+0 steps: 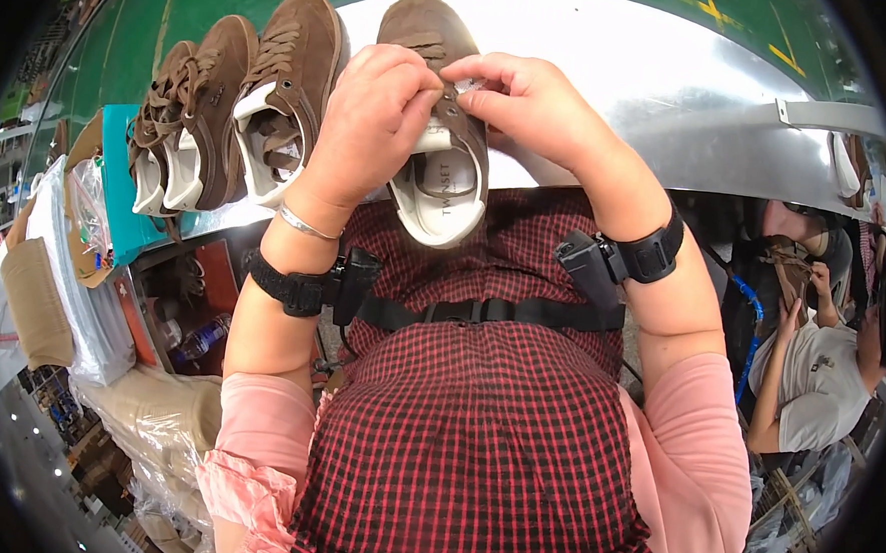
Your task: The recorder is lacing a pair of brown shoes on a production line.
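Brown suede shoe (441, 126) at metal table (653, 97) edge, over lap. Left hand (371, 123) and right hand (532, 106) closed, pinching tongue area. Risk: loosened grip, shoe tips off edge.

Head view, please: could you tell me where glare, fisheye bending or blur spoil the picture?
Head view: bright glare washes over the metal table behind the hands; the table's front edge bows under fisheye distortion and the corners go black; the left hand, right hand and the brown shoe they hold are sharp; the clutter at the left rim is squeezed and soft.
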Action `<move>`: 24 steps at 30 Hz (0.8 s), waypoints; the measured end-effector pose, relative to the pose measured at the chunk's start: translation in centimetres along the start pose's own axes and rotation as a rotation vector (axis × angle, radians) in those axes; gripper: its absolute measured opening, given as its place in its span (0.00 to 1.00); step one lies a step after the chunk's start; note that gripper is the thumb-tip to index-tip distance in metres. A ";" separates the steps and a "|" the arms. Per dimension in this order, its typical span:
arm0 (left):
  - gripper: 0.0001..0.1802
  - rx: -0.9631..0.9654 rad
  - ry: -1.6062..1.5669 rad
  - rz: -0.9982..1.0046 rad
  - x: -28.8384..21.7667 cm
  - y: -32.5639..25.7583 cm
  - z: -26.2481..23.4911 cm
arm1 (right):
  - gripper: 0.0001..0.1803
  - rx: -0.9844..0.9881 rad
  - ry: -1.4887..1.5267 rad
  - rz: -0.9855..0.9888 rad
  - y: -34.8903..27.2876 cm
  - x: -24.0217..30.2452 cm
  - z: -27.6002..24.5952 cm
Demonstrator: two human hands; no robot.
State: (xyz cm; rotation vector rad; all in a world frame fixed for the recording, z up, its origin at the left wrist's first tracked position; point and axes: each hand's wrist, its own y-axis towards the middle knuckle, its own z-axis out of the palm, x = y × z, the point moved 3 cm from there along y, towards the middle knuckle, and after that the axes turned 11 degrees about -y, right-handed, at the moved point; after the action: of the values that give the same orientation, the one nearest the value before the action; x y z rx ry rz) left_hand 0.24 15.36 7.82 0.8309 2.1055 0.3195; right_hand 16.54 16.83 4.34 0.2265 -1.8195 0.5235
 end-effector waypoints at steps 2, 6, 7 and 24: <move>0.05 0.030 0.017 0.001 0.1 -0.1 0.0 | 0.10 -0.176 -0.599 -0.358 -0.1 1.0 -0.4; 0.04 0.041 0.046 0.003 0.2 0.0 0.2 | 0.07 -0.165 -0.826 -0.528 -0.2 2.0 -1.4; 0.04 0.041 0.050 0.001 0.0 0.1 0.3 | 0.08 -0.101 -0.830 -0.521 0.1 2.2 -1.5; 0.02 -0.011 0.057 -0.026 0.6 -0.2 0.8 | 0.07 0.100 -1.126 -0.397 0.9 4.1 0.0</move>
State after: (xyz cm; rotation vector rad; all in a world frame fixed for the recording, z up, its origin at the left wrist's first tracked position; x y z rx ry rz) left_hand 0.50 15.59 6.87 0.7963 2.1638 0.3440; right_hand 14.89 18.08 8.01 1.0953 -2.7166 0.1822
